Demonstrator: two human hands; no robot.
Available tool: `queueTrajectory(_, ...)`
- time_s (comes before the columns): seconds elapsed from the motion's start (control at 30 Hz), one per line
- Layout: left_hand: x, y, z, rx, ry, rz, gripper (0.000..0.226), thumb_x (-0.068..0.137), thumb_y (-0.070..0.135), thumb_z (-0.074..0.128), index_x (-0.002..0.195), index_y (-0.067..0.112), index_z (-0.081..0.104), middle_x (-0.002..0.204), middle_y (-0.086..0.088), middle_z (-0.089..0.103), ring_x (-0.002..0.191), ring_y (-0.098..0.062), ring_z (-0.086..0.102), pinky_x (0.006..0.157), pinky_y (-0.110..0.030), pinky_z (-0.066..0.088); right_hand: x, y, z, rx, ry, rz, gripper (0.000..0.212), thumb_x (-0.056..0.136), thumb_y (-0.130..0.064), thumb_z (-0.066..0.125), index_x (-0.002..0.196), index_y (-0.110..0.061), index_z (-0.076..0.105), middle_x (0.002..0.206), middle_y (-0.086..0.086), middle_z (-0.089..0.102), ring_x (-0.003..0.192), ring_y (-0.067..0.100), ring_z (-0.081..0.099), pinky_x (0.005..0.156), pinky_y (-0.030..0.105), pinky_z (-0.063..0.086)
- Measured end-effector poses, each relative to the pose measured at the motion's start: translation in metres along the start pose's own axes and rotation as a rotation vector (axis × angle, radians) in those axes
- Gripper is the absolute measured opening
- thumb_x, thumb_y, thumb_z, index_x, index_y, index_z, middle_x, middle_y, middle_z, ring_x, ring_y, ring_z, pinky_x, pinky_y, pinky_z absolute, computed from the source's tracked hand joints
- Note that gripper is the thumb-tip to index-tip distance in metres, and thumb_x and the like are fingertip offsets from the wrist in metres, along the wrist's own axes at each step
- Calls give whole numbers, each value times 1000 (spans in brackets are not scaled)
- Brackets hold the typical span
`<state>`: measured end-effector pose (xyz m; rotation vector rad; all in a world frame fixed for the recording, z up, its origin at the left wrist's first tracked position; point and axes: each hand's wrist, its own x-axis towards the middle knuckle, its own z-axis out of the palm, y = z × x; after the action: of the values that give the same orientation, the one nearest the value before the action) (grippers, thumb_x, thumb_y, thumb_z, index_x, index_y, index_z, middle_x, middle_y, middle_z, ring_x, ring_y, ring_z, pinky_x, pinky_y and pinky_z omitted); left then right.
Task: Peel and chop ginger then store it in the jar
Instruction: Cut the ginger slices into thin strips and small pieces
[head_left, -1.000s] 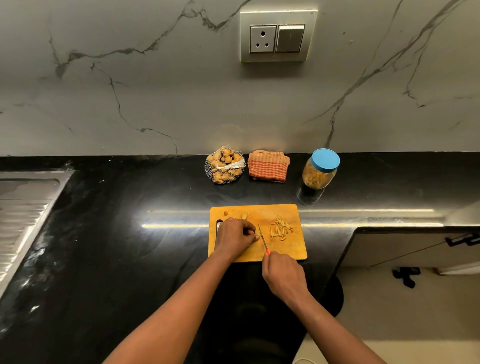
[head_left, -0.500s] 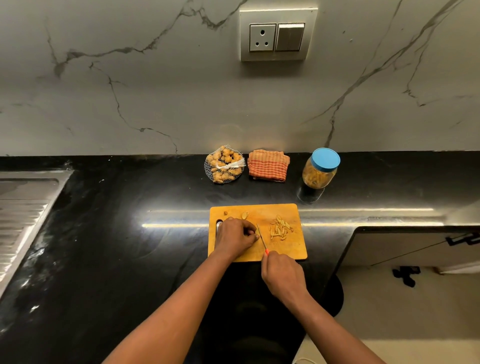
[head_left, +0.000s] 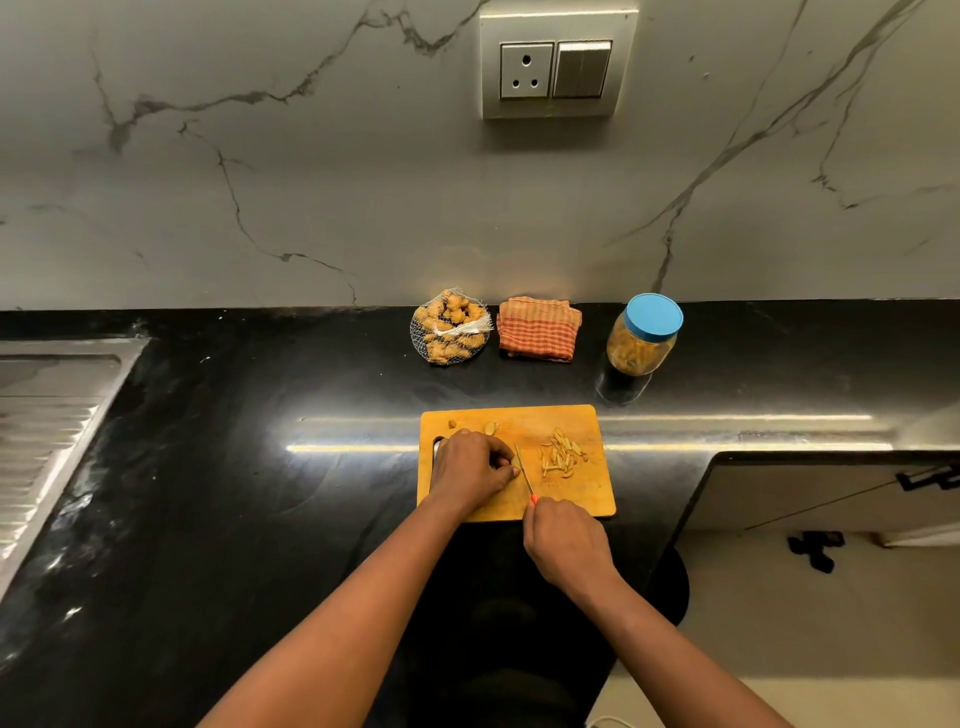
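We see a grey-veined marble wall (head_left: 311, 182) behind a glossy black table (head_left: 234, 493). A ribbed steel sink drainboard (head_left: 47, 415) lies at the table's left end, and a pale cabinet front (head_left: 805, 493) shows lower on the right. A socket-and-switch plate (head_left: 558, 65) sits high on the wall.

A yellow cutting board (head_left: 561, 421) lies near the middle of the table. Along the wall, well apart from the board, three things stand in a row. A mesh bag of ginger roots (head_left: 451, 327) is on the left and a folded checked cloth (head_left: 538, 328) in the middle. The jar (head_left: 643, 340) is on the right, its blue lid (head_left: 653, 317) on and yellowish pieces inside.

The left hand (head_left: 470, 467) rests on the board's left half, its fingers curled down over a ginger piece that they hide from us. The right hand (head_left: 563, 540), at the board's near edge, is clenched round the handle of a knife (head_left: 524, 470); only the handle's orange tip shows. The thin blade points away, just right of the left fingertips.

Cut ginger strips (head_left: 561, 452) lie in a loose heap on the board's right half, apart from the blade. A few scraps (head_left: 490, 427) lie near its far left corner.
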<state>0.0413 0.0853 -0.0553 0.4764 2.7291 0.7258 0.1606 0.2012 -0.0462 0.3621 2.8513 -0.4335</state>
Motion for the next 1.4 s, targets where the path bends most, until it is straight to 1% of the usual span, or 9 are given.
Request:
queueTrajectory(0.17,0,1,0,2,19,-4,23,75,45,76,94,31,76,80,14,72,86,-10,63,92,-42,46,-2,-4,0,-14,-30,30,37,105,-32,33,97,-13,64,91,7,68,82,26,67,65,37,52)
queueTrajectory(0.27,0,0,0,-5,15,-7,23,75,46,76,93,32,76,80,15,72,85,-9,63,92,-42,47,-8,-2,2,-48,-44,49,34,104,-31,35,97,-15,64,88,4,68,79,23,68,63,35,55)
queueTrajectory(0.37,-1,-1,1,-16,17,-8,22,74,46,76,92,32,76,79,16,71,85,-9,63,91,-43,48,-11,0,2,-61,-60,48,31,104,-30,34,98,-15,61,90,3,68,80,23,68,62,34,51)
queueTrajectory(0.6,-3,-3,1,-62,15,-19,22,73,44,78,92,32,76,81,16,71,83,-6,63,90,-42,50,-16,5,0,-37,-9,51,36,105,-34,30,98,-16,61,91,3,68,82,23,68,58,32,41)
queueTrajectory(0.77,-3,-2,1,-77,16,-22,24,73,44,79,93,31,76,83,16,72,83,-4,63,92,-42,48,-10,5,-5,7,27,48,38,106,-38,29,95,-16,59,89,3,67,80,24,66,57,32,39)
queueTrajectory(0.9,-3,-2,0,-77,22,-14,23,74,44,78,94,31,77,83,16,73,82,-4,64,92,-41,48,-7,-1,-4,9,29,7,39,106,-39,28,97,-17,59,88,4,66,79,24,65,58,34,42)
queueTrajectory(1.03,-4,-3,2,-83,23,-19,22,74,42,78,93,32,77,84,15,73,84,-6,64,91,-42,49,-8,-5,-2,32,30,-12,39,106,-39,29,97,-17,60,81,-1,60,70,19,59,54,30,42)
queueTrajectory(1.17,-4,-4,1,-69,30,-13,22,74,45,76,92,33,76,83,17,72,86,-7,63,92,-41,46,-7,-4,-2,43,42,8,40,105,-39,28,96,-17,60,85,2,65,76,23,64,59,34,44)
queueTrajectory(1.4,-4,-4,1,-77,32,-4,23,74,45,75,93,32,76,80,19,71,85,-5,62,93,-41,46,-7,-6,-2,30,16,28,40,106,-39,29,96,-16,59,88,3,66,80,25,65,58,32,39)
